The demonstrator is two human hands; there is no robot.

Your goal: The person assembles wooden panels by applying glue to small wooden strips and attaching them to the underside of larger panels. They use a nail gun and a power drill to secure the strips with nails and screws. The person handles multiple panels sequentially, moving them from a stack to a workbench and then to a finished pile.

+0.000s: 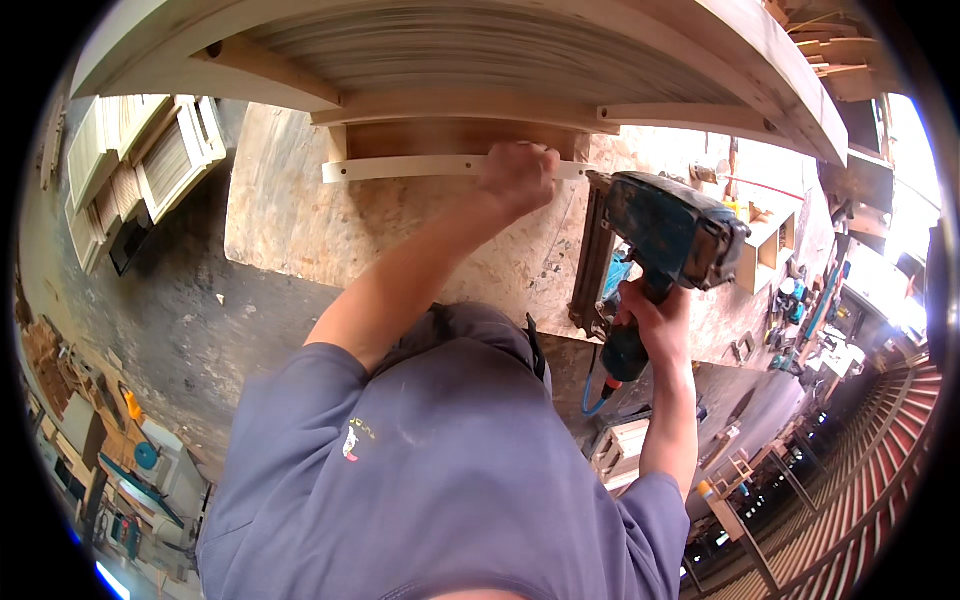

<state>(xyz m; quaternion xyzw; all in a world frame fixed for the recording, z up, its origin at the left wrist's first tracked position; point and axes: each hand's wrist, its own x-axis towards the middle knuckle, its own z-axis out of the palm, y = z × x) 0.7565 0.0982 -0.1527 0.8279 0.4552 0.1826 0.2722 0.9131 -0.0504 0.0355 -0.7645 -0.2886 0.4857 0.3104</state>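
My right hand point(655, 312) is wrapped round the handle of a dark teal nail gun point(675, 225), its long magazine hanging on the left side and a blue air hose point(592, 400) running from the handle's base. The gun's nose is at the right end of a pale wooden strip point(400, 168) with dark holes along it. My left hand point(520, 178) is closed on that strip, a little left of the nose; its fingertips are partly hidden. The strip runs along the near side of a large wooden furniture piece point(450, 55) standing on the workbench point(290, 200).
Several pale wooden frames point(150, 160) are stacked at the left. Right of the gun stands a small open wooden box point(770, 245), with tools point(795, 300) beyond it. Machines point(150, 475) stand at the lower left, and a slatted red and white surface point(880, 470) lies at the lower right.
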